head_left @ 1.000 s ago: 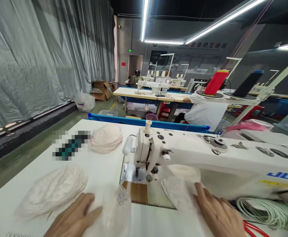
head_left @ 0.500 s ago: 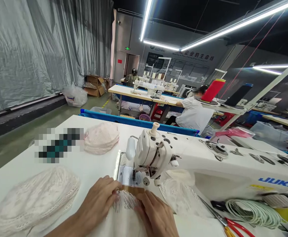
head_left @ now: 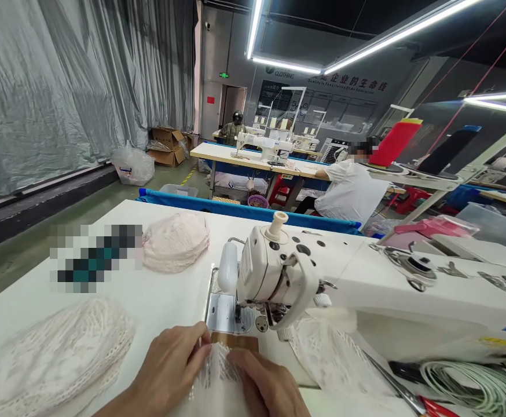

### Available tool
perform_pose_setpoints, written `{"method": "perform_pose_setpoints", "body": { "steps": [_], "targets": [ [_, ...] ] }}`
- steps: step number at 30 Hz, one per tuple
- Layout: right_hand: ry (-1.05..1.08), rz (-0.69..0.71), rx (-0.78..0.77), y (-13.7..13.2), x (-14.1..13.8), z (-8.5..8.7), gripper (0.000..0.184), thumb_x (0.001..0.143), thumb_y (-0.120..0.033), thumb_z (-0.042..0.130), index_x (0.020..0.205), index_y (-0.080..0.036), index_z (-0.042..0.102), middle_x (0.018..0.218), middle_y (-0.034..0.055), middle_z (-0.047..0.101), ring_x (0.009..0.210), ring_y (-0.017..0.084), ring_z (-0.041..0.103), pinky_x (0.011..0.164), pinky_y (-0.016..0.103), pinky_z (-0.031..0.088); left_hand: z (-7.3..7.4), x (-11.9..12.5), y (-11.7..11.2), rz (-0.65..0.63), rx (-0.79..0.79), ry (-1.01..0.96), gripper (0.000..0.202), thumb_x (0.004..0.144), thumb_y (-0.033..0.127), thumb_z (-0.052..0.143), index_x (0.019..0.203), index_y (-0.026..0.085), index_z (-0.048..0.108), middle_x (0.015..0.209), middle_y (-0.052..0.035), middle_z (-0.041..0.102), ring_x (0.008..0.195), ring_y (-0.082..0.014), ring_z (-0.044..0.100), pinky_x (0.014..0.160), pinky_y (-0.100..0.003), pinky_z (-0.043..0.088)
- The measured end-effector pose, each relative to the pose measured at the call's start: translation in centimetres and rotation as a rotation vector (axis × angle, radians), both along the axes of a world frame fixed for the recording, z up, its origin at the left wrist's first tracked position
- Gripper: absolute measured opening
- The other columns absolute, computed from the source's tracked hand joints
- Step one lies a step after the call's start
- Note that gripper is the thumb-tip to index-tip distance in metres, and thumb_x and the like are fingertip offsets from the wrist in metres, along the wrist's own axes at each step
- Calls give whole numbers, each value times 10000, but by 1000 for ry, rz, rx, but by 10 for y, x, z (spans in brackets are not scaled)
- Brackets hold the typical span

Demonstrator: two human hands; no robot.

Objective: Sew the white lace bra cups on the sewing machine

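Observation:
A piece of white lace fabric [head_left: 220, 376] lies in front of the sewing machine [head_left: 270, 272], just short of its needle and metal plate [head_left: 222, 313]. On its left edge, my left hand [head_left: 170, 362] pinches the lace between thumb and forefinger. My right hand [head_left: 267, 376] presses on the right side of the lace, fingers bent together, with the thumb hidden. A brown strip [head_left: 235, 340] lies between the lace and the plate. More white lace [head_left: 326, 353] rests under the machine arm, to the right of my hands.
White lace pieces [head_left: 57, 359] are piled at the left, with a pinkish stack [head_left: 177, 242] behind. At the right lie scissors [head_left: 398, 385] and a coil of pale green cord [head_left: 465, 385]. Red [head_left: 394, 142] and dark thread cones stand behind the machine. A person in white [head_left: 348, 188] sits beyond.
The view has shifted slightly, so the machine appears farther right. My right hand's fingers have drawn inward over the lace, and both hands stay at its edges.

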State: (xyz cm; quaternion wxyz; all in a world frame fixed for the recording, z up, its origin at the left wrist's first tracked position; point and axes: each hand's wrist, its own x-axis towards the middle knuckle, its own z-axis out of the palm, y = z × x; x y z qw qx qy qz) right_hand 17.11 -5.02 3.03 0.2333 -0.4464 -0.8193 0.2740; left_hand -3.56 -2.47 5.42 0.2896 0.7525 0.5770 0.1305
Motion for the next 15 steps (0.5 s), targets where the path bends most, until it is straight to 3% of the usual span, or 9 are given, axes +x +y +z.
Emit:
{"method": "perform_pose_setpoints", "body": {
  "steps": [5,11,15],
  "targets": [
    [-209,52,218,1,5,-13,240,949,-250,352,1111,-269,528,702,4,569,508,142,539,473,230,323,-7,0,1,-51,83,40,173,913,240,356,853,250,517,717,24,625,680,-189,603,615,-263,358],
    [-236,52,350,4,8,-25,250,948,-243,365,1159,-241,498,707,15,596,500,155,572,456,238,326,-24,0,-1,-75,199,38,165,935,246,359,895,250,520,709,29,635,648,-181,614,587,-254,367],
    [-391,-3,403,4,4,-29,232,922,-264,428,1137,-263,514,685,-5,616,432,160,584,402,244,296,-27,3,-3,-74,454,154,209,941,181,357,987,244,550,731,3,620,617,-190,580,578,-278,356]
  ]
}}
